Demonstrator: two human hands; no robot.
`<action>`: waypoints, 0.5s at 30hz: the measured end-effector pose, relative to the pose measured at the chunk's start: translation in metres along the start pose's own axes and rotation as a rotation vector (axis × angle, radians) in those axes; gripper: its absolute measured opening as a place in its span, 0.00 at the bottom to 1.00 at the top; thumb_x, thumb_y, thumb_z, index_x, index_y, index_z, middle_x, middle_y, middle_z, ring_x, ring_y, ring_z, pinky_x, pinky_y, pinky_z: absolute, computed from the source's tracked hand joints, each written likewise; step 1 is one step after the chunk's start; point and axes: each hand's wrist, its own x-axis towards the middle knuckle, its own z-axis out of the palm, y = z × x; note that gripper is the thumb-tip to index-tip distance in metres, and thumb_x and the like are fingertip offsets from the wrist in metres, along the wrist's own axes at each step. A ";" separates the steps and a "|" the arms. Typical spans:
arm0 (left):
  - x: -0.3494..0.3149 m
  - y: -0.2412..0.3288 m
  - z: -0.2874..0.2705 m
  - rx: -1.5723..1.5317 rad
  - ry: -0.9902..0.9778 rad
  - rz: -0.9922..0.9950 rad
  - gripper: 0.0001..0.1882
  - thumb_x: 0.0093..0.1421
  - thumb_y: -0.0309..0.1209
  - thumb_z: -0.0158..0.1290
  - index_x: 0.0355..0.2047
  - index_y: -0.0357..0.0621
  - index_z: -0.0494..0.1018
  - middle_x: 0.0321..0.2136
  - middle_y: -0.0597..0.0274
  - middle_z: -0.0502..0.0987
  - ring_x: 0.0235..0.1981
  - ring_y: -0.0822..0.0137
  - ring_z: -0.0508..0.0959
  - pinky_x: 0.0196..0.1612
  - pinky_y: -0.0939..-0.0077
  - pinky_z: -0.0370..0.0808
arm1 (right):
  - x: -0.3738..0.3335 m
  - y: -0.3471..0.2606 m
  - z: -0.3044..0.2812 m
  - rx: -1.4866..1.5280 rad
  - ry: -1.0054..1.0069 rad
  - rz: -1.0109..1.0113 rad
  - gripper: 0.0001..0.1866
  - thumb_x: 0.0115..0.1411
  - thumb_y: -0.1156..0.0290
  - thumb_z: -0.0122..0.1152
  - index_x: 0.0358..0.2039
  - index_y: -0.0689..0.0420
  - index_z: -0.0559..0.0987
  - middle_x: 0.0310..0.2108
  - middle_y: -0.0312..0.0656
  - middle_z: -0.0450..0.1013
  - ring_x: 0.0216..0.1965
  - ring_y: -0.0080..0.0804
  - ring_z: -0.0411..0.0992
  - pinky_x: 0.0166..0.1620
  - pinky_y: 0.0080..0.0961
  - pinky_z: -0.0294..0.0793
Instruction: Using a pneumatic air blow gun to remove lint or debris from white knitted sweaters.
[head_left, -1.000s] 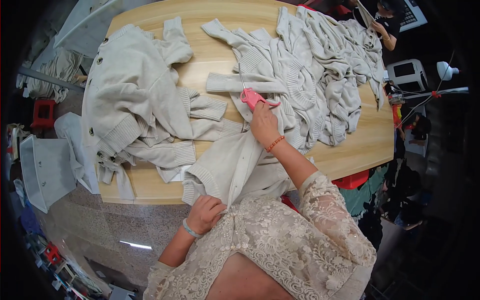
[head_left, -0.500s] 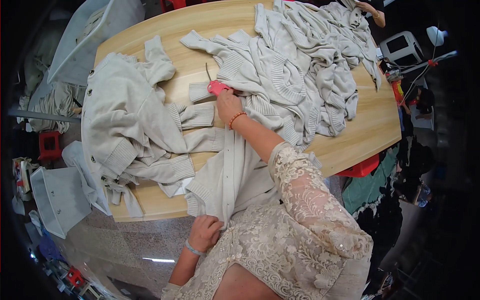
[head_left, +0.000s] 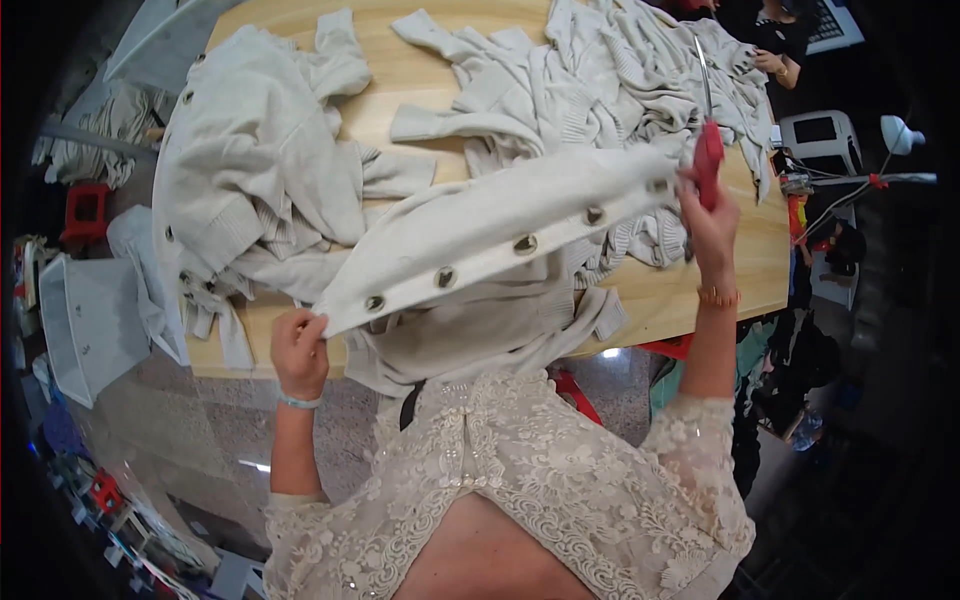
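A light beige knit cardigan (head_left: 470, 235) is stretched between my two hands, its button band running up toward the right with several dark round buttons along it. My left hand (head_left: 300, 350) pinches the band's lower left end just past the table's front edge. My right hand (head_left: 712, 215) is closed around red-handled scissors (head_left: 708, 160), their narrow metal blade pointing up and away. The band's far end meets the fingers of that hand, blurred by motion. The rest of the cardigan hangs over the table's front edge against my body.
Beige knit garments lie in a left pile (head_left: 260, 150) and a larger right pile (head_left: 560, 90) on the wooden table (head_left: 690, 300). Another person's hand (head_left: 775, 65) is at the far right corner. White bins (head_left: 95, 320) and a red stool (head_left: 85, 215) stand at left.
My right hand has swung right and lifted, carrying the scissors and one end of the cardigan's band. My left hand has moved left and up. The button side now faces up, pulled taut.
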 end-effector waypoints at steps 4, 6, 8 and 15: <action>-0.039 -0.005 0.041 0.028 -0.265 0.037 0.20 0.42 0.18 0.57 0.39 0.43 0.75 0.36 0.56 0.73 0.38 0.54 0.73 0.39 0.62 0.71 | -0.098 0.086 -0.021 -0.563 -0.231 0.062 0.11 0.57 0.66 0.63 0.34 0.61 0.79 0.18 0.44 0.70 0.21 0.37 0.69 0.27 0.34 0.68; -0.063 -0.012 0.061 0.059 -0.492 -0.030 0.24 0.43 0.24 0.60 0.45 0.45 0.73 0.42 0.56 0.71 0.45 0.54 0.71 0.45 0.60 0.69 | -0.138 0.127 -0.015 -0.925 -0.334 0.186 0.14 0.59 0.61 0.61 0.35 0.60 0.75 0.30 0.53 0.73 0.33 0.56 0.74 0.35 0.49 0.71; -0.067 -0.003 0.063 0.051 -0.509 -0.093 0.25 0.44 0.24 0.60 0.45 0.46 0.72 0.42 0.56 0.71 0.46 0.54 0.70 0.45 0.59 0.68 | -0.160 0.126 0.002 -1.032 -0.394 0.264 0.15 0.59 0.64 0.59 0.41 0.60 0.71 0.37 0.55 0.70 0.37 0.61 0.72 0.38 0.51 0.71; -0.069 -0.006 0.070 -0.015 -0.427 -0.189 0.20 0.43 0.18 0.59 0.39 0.44 0.70 0.36 0.55 0.69 0.40 0.52 0.72 0.42 0.62 0.71 | -0.175 0.100 0.032 -0.546 -0.481 0.157 0.17 0.54 0.77 0.60 0.43 0.54 0.68 0.35 0.47 0.73 0.39 0.52 0.73 0.40 0.43 0.72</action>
